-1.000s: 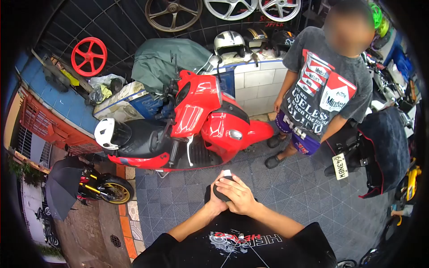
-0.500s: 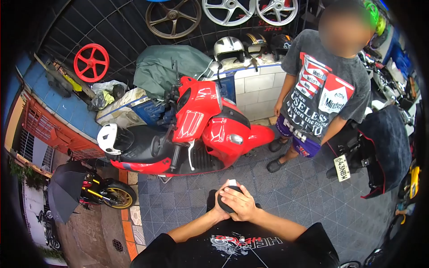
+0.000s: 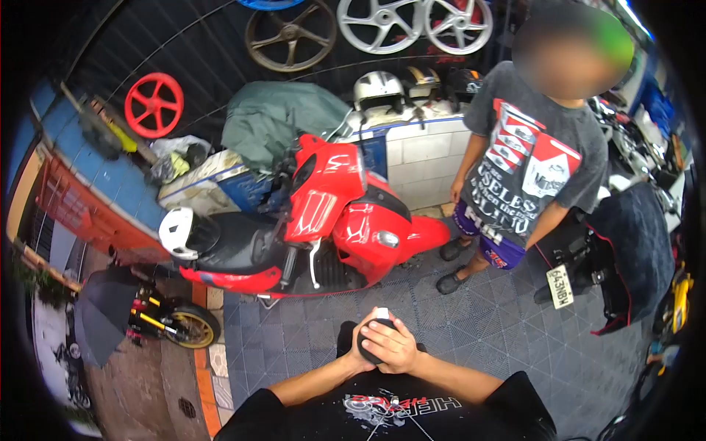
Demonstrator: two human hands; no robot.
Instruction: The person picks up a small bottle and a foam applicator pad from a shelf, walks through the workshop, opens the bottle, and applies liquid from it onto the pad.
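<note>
Both of my hands are wrapped round a dark rounded object [image 3: 365,344] with a white top, held upright close to my body at the lower centre. My left hand [image 3: 357,353] closes on its left side and is partly covered. Across the front of it lie the fingers of my right hand [image 3: 393,347]. Most of the object is hidden by the fingers, so I cannot make out what it is. Beyond my hands stands a red scooter [image 3: 323,198], with a white helmet [image 3: 179,231] on the rear of its seat.
A person [image 3: 533,147] in a grey shirt stands at the right, near a motorcycle with a plate [image 3: 560,287]. Helmets [image 3: 378,91] sit on a tiled ledge [image 3: 426,151] under hanging wheel rims [image 3: 290,37]. Another motorcycle [image 3: 173,320] and a dark umbrella [image 3: 107,312] are at the left.
My hands have moved slightly lower in the view, still round the dark object. The scooter and the wheel rims also appear a little lower as the view has shifted.
</note>
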